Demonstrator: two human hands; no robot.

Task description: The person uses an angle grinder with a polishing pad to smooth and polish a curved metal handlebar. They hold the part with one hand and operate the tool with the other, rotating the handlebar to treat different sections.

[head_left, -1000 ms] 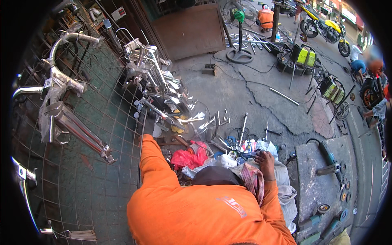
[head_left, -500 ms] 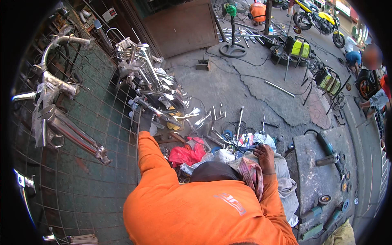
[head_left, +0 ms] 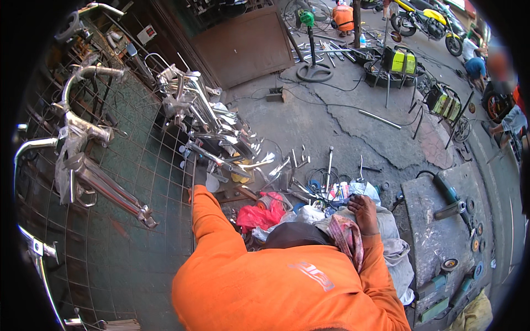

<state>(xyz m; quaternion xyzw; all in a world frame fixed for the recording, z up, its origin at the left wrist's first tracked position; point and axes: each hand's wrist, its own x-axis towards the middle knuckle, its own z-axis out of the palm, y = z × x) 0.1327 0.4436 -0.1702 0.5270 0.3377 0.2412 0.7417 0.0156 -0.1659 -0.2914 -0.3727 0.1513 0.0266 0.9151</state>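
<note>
My left arm, in an orange sleeve (head_left: 212, 220), stretches forward and left beside a wire mesh. Its hand is lost in shadow near the shiny metal tubes (head_left: 212, 157), so its fingers do not show. My right hand (head_left: 364, 212) is raised above grey cloth (head_left: 395, 254), fingers loosely bent and somewhat apart, with nothing visible in it. A pink patterned cloth (head_left: 345, 237) hangs just left of that wrist. Between my arms lie a red plastic bag (head_left: 256, 215), a white bag (head_left: 309, 214) and a dark rounded shape (head_left: 295, 235).
Bent chrome tube parts (head_left: 107, 185) hang on the mesh at left. An angle grinder (head_left: 447, 190) lies on a grey board (head_left: 422, 231) at right. Further off stand a green-topped pedestal (head_left: 309, 44), a yellow-green boxed machine (head_left: 400, 62), a motorcycle (head_left: 428, 22) and other people.
The view has shifted slightly, moving my body and the nearby things a little right and down in the picture. Both arms keep much the same pose.
</note>
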